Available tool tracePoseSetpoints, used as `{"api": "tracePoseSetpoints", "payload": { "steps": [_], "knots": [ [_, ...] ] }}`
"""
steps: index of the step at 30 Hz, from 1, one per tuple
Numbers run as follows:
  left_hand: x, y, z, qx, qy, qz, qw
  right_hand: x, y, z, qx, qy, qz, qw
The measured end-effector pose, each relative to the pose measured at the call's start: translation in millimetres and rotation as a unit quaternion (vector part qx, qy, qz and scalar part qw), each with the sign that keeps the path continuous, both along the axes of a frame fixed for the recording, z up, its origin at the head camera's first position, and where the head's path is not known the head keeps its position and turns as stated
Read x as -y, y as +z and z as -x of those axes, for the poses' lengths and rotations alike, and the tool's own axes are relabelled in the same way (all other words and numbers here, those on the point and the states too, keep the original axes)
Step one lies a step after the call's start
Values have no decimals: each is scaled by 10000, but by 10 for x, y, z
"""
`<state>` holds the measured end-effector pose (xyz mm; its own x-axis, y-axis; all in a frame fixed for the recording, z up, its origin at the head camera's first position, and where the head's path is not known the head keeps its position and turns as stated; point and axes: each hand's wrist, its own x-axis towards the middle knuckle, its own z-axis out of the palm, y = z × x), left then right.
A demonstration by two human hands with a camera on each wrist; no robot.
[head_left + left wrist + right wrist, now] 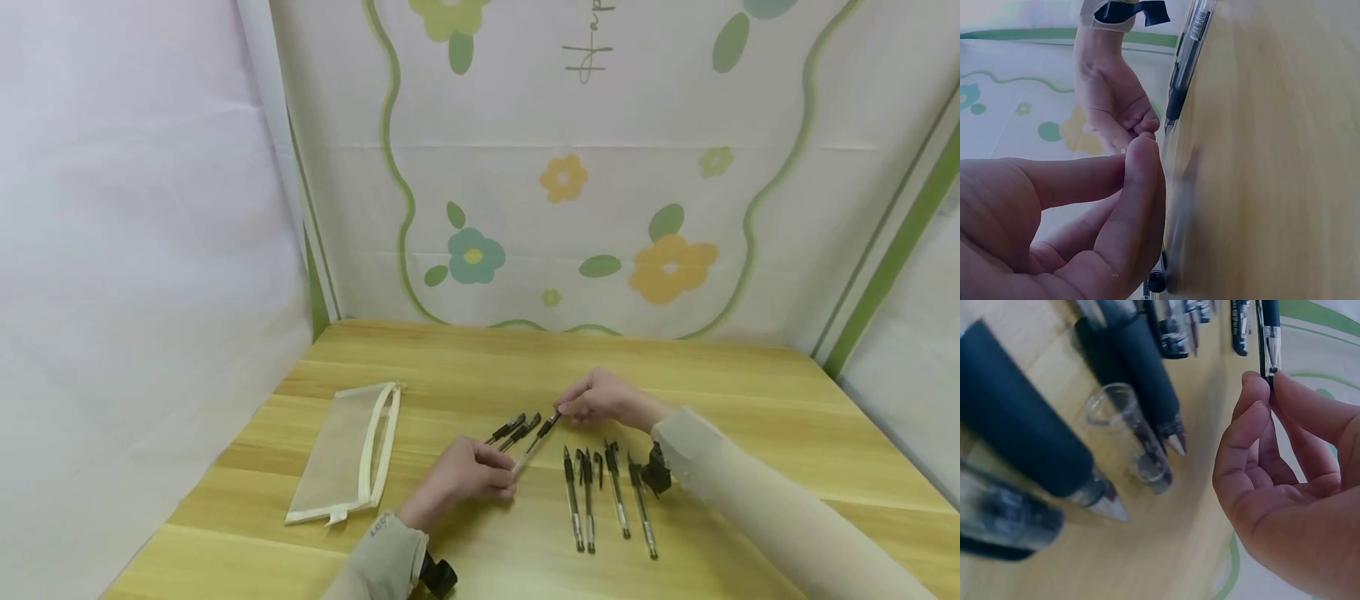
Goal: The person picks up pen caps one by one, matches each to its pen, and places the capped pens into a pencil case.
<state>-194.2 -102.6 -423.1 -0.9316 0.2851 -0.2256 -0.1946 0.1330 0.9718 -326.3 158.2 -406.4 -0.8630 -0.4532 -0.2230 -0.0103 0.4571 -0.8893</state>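
A clear gel pen with a black grip (546,429) is held slantwise between both hands, over the table. My left hand (472,471) pinches its lower, clear end between thumb and fingers. At the upper, dark end, the thumb and fingertips of my right hand (603,398) pinch the pen's cap end; the right wrist view shows the metal tip (1274,350) close by those fingertips. Two pens with black caps (517,433) lie just beyond the left hand. To the right lie several uncapped pens (588,500), tips pointing away, with loose caps (598,468) among them.
A pale mesh pouch (333,458) with a white zipper lies at the left of the wooden table (247,492), its zipper side partly gaping. A white cloth with printed flowers (510,200) hangs behind the table, and white cloth sides flank it. Both wrists wear black camera mounts.
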Motion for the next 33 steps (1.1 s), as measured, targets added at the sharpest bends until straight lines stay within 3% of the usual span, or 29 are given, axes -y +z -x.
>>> {"api": "tracePoseSetpoints", "payload": {
  "steps": [6, 17, 24, 33],
  "knots": [
    [-6, -11, -7, 62, 94, 160, 9998, 4, -77, 14, -119, 88, -63, 9999],
    [0, -9, 1, 66, 135, 36, 9999, -18, -165, 31, -49, 80, 48, 9999],
    [-7, 48, -26, -30, 75, 251, 9997, 53, -111, -13, -290, 67, -206, 9993],
    [-8, 40, -59, -251, 36, 430, 9988, 105, -97, -25, -313, 252, -248, 9989]
  ]
}}
